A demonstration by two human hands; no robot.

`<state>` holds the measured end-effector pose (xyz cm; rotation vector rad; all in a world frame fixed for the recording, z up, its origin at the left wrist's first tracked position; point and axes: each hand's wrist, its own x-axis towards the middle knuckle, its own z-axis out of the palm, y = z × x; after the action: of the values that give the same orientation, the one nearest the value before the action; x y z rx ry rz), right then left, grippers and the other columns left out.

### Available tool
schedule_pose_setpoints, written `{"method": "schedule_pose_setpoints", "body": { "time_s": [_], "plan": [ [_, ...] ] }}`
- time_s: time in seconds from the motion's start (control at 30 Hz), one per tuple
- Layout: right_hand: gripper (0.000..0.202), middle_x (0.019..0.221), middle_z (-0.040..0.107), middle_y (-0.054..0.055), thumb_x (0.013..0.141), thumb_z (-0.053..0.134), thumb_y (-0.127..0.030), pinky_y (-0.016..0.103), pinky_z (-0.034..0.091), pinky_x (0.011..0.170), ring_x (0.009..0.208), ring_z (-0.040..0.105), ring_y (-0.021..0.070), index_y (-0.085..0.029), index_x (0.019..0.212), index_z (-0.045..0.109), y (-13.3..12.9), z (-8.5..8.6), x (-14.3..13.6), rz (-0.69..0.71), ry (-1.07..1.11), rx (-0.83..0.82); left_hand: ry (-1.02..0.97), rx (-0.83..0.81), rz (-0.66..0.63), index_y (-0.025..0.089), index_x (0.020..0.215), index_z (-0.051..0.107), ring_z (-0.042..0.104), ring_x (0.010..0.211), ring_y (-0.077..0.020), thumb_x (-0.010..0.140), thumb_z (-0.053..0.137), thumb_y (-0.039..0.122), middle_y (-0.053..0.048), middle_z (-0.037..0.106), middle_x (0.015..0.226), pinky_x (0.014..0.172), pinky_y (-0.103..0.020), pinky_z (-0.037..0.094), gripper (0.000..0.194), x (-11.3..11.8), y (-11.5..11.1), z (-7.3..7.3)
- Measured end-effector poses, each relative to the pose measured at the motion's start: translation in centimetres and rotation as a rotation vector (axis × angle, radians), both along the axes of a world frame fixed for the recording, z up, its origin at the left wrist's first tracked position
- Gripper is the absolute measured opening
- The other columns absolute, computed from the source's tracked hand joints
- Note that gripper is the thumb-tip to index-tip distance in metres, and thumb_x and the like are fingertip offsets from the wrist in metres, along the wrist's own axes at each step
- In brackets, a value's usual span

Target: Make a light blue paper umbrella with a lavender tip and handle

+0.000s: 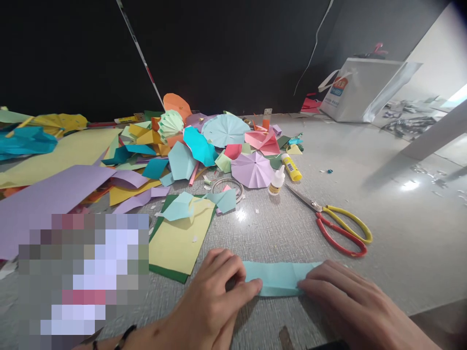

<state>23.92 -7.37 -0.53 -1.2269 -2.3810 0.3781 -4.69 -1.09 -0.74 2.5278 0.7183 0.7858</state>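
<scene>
A light blue strip of paper (279,278) lies across the table in front of me, with faint creases running over it. My left hand (222,287) has its thumb and curled fingers closed on the strip's left end. At the other end, my right hand (350,301) presses its fingers together on the paper and covers that end. Beyond the right hand lie scissors (324,210) with one red and one yellow handle. A yellow-green sheet (182,238) on a dark green one is just left of my left hand.
A small white glue bottle (277,182) and a yellow glue stick (291,167) stand near a pleated lilac paper circle (253,170). Coloured paper scraps pile up at the back left, with a large purple sheet (62,199). A white bag (361,90) sits back right. One lower-left patch is blurred.
</scene>
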Motion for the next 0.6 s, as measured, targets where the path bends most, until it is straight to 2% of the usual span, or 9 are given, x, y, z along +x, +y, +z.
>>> {"method": "schedule_pose_setpoints", "body": {
  "time_s": [0.13,0.23,0.33,0.43,0.6],
  "plan": [
    [0.038,0.100,0.073,0.008,0.094,0.044,-0.002,0.028,0.061,0.072,0.084,0.073,0.0197,-0.022,0.119,0.066,-0.1,-0.3,1.0,-0.004,-0.027,0.131,0.012,-0.010,0.007,0.024,0.111,0.069,0.053,0.084,-0.0240,0.093,0.042,0.003,-0.007,0.058,0.089,0.077,-0.039,0.045,0.039,0.0,0.1,-0.4],
    [0.034,0.101,0.074,0.008,0.097,0.046,-0.005,0.026,0.062,0.071,0.085,0.074,0.0190,-0.022,0.118,0.066,-0.4,-0.5,2.2,-0.022,-0.023,0.096,0.026,-0.034,-0.011,0.023,0.111,0.069,0.052,0.084,-0.0236,0.094,0.042,0.003,-0.007,0.057,0.089,0.080,-0.039,0.046,0.037,-0.2,0.1,-0.5],
    [0.028,0.101,0.076,0.006,0.099,0.049,-0.011,0.024,0.063,0.068,0.084,0.076,0.0188,-0.025,0.114,0.068,-0.4,-0.1,2.7,-0.084,0.002,0.019,0.051,-0.052,-0.018,0.022,0.112,0.068,0.051,0.084,-0.0230,0.095,0.042,0.004,-0.006,0.056,0.090,0.080,-0.038,0.045,0.036,-0.3,0.2,-0.4],
    [0.018,0.091,0.075,0.002,0.102,0.053,-0.019,0.022,0.062,0.066,0.077,0.075,0.0159,-0.026,0.104,0.070,0.0,0.7,2.5,-0.173,0.018,-0.121,0.068,-0.056,-0.019,0.021,0.112,0.068,0.049,0.083,-0.0226,0.096,0.042,0.004,-0.006,0.055,0.090,0.079,-0.037,0.044,0.034,-0.3,0.2,-0.5],
    [0.026,0.087,0.071,0.002,0.107,0.046,-0.032,0.026,0.062,0.070,0.076,0.072,0.0157,-0.025,0.096,0.069,0.8,1.6,2.0,-0.186,0.037,-0.295,0.067,-0.036,-0.015,0.020,0.114,0.067,0.048,0.084,-0.0231,0.096,0.043,0.005,-0.007,0.053,0.090,0.076,-0.036,0.043,0.034,-0.2,0.4,-0.9]
  ]
}}
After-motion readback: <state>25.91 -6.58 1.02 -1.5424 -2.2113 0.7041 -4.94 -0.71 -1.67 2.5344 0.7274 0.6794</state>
